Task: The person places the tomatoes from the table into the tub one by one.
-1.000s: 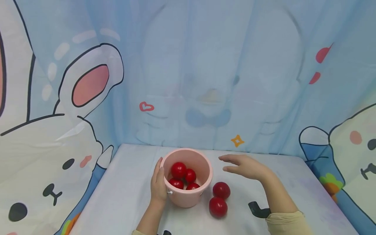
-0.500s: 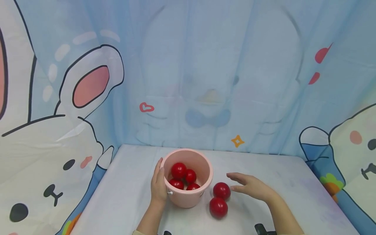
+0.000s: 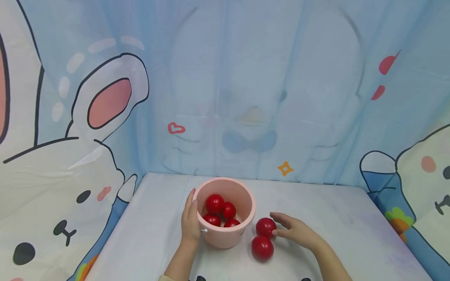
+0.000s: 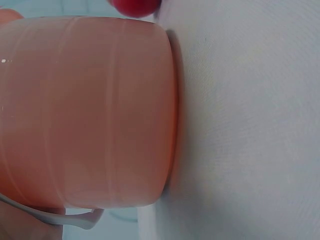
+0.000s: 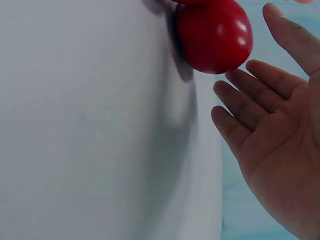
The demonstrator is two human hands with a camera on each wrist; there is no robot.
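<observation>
A pink bucket (image 3: 225,236) stands upright on the table, holding several glossy red, tomato-like fruits (image 3: 214,203). My left hand (image 3: 190,224) rests along its left side, fingers fairly straight against the wall. In the left wrist view the bucket wall (image 4: 90,110) fills much of the picture, with part of its pale handle (image 4: 75,218) showing. To the bucket's right, two more red fruits lie together: a far one (image 3: 265,227) and a near one (image 3: 262,248). My right hand (image 3: 297,233) reaches beside the far fruit, thumb and fingers spread apart, palm showing in the right wrist view.
A white cloth covers the table (image 3: 351,218). Behind it hangs a light blue curtain (image 3: 225,97) with cartoon figures, and the print continues down both sides. The table's back edge runs just beyond the bucket.
My right hand has come down and toward me, from the right of the bucket's rim to the far fruit. The left hand, bucket and fruits stay where they were.
</observation>
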